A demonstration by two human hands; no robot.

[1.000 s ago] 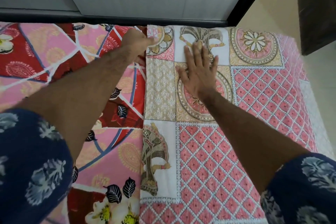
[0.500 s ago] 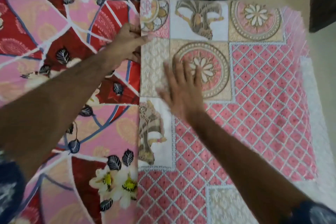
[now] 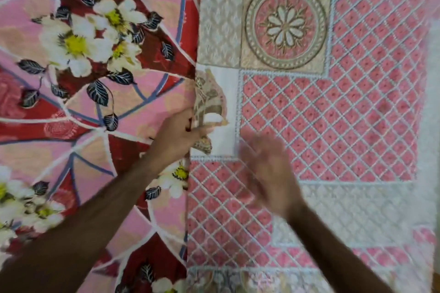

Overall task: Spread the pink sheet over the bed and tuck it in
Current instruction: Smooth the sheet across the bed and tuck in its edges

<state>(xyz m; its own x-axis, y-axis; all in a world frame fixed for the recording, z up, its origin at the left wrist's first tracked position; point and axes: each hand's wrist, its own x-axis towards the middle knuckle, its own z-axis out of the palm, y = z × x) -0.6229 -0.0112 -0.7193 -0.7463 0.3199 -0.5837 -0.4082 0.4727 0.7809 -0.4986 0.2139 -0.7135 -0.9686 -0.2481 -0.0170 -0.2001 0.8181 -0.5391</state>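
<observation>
**Left hand at the seam, right hand flat on the pink sheet**

The left hand (image 3: 177, 137) sits at the line where two cloths meet, its fingers curled and closed around the left edge of the pink sheet (image 3: 333, 107), pinching that edge just where a beige figure is printed on a white square. The thumb and fingertips lie over the fold, and the bare forearm runs back from there to the lower left corner of the view.

The right hand (image 3: 269, 173) is just beside it, to the right and a little lower, fingers spread and open, holding nothing. It is blurred, so I cannot tell whether the palm presses the cloth or floats just above it. Its forearm leads off to the lower right.

The pink sheet covers the right part of the bed: a red-pink diamond lattice with white lines, beige patterned blocks, and a round flower medallion (image 3: 285, 25) near the top, above both hands. Its long left edge runs nearly straight from top to bottom of the view. Along the right side a pale white border strip (image 3: 431, 150) follows the sheet's outer edge.

Left of the seam lies the floral bedsheet (image 3: 71, 102), red and pink with white and blue curved lines, white flowers with yellow centres and dark leaves, touching the pink sheet all along the join
</observation>
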